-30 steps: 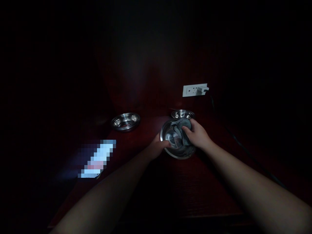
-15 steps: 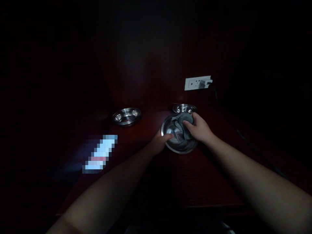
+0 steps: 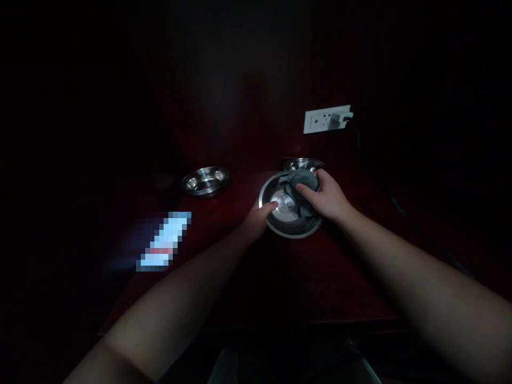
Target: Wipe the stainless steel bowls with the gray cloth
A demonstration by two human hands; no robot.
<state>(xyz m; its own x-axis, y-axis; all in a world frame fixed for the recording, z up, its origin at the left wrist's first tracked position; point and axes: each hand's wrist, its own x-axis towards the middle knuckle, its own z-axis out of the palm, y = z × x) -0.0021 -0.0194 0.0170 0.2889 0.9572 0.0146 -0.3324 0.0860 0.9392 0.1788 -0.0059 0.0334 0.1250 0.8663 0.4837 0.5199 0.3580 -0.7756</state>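
Note:
A steel bowl [image 3: 282,220] is tilted up over the dark red wooden table [image 3: 320,277]. My left hand [image 3: 256,218] grips its near left rim, thumb over the edge. My right hand [image 3: 326,196] is closed on a grey cloth [image 3: 298,188] and presses it against the inside of the bowl at its upper right. The room is very dim.
A second steel bowl [image 3: 205,180] sits on the table to the left. A third steel bowl [image 3: 302,163] stands just behind the held one. A white wall socket [image 3: 326,118] with a plug and dark cable is at the back right. A blurred bright object [image 3: 164,248] lies at the left.
The bowl and both hands sit slightly higher and further left in the picture as the view tipped down. My right hand has shifted the cloth a little inside the bowl.

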